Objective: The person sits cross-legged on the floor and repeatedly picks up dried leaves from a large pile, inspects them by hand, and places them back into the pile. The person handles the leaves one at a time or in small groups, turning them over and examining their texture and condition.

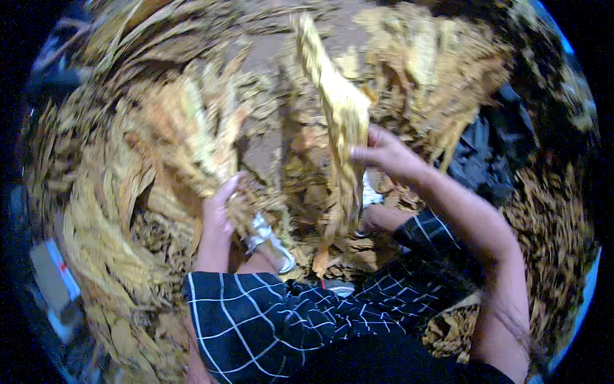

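My right hand point(383, 151) grips a long, yellow dried leaf point(345, 108), which looks like tobacco and stands out before me, its narrow end pointing away. Lower left of it, my left hand point(223, 199) is closed around the gathered base of a fanned bunch of dried leaves point(187, 125), yellow to orange-brown. Both hands are apart, above the floor strewn with leaf pieces. Motion blur hides the fine detail of fingers and leaf edges.
A long heap of dried leaves point(100, 211) curves along the left. Another leaf pile point(431, 67) lies at the upper right, beside black plastic sheeting point(489, 144). My feet in light shoes are among leaf scraps. A grey box-like object point(53, 276) is at the far left.
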Available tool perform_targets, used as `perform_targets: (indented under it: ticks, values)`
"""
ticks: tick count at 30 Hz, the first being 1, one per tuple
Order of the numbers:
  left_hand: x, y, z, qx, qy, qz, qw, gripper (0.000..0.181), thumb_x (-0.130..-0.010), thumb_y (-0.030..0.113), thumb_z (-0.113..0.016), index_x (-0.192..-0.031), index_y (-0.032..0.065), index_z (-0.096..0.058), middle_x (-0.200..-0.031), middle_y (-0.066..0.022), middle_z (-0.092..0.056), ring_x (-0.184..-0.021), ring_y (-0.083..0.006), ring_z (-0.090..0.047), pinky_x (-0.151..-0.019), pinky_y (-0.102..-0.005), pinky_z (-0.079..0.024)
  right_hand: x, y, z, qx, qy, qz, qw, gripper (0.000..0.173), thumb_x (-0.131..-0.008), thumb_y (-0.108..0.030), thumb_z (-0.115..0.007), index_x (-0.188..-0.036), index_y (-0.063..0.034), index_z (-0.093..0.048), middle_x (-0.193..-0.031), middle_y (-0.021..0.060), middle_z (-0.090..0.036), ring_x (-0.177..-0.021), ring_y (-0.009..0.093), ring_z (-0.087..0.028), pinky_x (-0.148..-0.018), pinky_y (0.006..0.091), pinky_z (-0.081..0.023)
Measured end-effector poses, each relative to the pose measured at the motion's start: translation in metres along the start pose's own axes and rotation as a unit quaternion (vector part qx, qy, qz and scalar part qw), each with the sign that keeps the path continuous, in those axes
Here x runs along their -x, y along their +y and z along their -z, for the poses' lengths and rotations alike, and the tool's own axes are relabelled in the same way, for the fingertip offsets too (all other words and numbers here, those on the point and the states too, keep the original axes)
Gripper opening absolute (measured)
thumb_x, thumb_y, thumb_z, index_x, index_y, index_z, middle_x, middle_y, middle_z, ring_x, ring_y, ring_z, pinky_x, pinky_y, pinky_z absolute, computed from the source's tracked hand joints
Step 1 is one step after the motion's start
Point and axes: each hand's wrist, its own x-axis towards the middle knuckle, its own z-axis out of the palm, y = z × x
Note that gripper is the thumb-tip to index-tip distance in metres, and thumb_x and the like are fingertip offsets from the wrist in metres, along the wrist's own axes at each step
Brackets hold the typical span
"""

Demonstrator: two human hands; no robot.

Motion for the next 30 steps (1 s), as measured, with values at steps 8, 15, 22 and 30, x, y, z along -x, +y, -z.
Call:
perform_targets:
  ticks: [8,15,22,30]
  values:
    - [0.038,0.017,0.038,-0.022,-0.015,0.004,1.000,0.032,-0.081,0.023,-0.054,-0.108,0.0048,-0.052,-0.078,0.0023,-0.050,-0.065,-0.0073,-0.046,-0.055,-0.0196,-0.040,0.163,-0.094,0.176,-0.041,0.472,0.224,0.852,0.023,-0.082,-0.013,-0.053,-0.104,-0.0050,-0.048,-0.072,0.0042,-0.049,-0.052,0.012,-0.039,-0.047,0.0265,-0.032]
    - [0.039,0.048,0.040,-0.042,-0.103,0.002,0.994,0.028,-0.083,0.019,-0.051,-0.107,0.0032,-0.051,-0.079,0.0002,-0.054,-0.063,-0.0079,-0.050,-0.049,-0.0203,-0.043,0.277,0.050,0.237,0.108,0.639,0.103,0.755,0.029,-0.077,-0.026,-0.058,-0.089,-0.0001,-0.059,-0.077,0.0061,-0.061,-0.070,0.014,-0.053,-0.066,0.0281,-0.042]
    - [0.074,0.085,-0.002,-0.059,-0.011,-0.122,0.991,0.029,-0.083,0.017,-0.051,-0.105,-0.0016,-0.050,-0.074,-0.0017,-0.053,-0.061,-0.0075,-0.049,-0.048,-0.0195,-0.043,0.169,0.024,0.245,-0.066,0.516,0.316,0.794,0.017,-0.082,-0.022,-0.055,-0.089,-0.0072,-0.057,-0.066,-0.0072,-0.050,-0.051,0.002,-0.036,-0.045,0.0191,-0.025]
    - [0.083,0.083,0.003,-0.074,0.132,-0.164,0.975,0.028,-0.082,0.017,-0.050,-0.105,0.0001,-0.052,-0.071,-0.0003,-0.052,-0.057,-0.0080,-0.048,-0.049,-0.0186,-0.042,-0.034,0.043,0.261,-0.117,0.440,0.052,0.889,0.046,-0.075,-0.045,-0.057,-0.082,0.0001,-0.048,-0.062,0.0047,-0.046,-0.046,0.013,-0.042,-0.036,0.0310,-0.033]
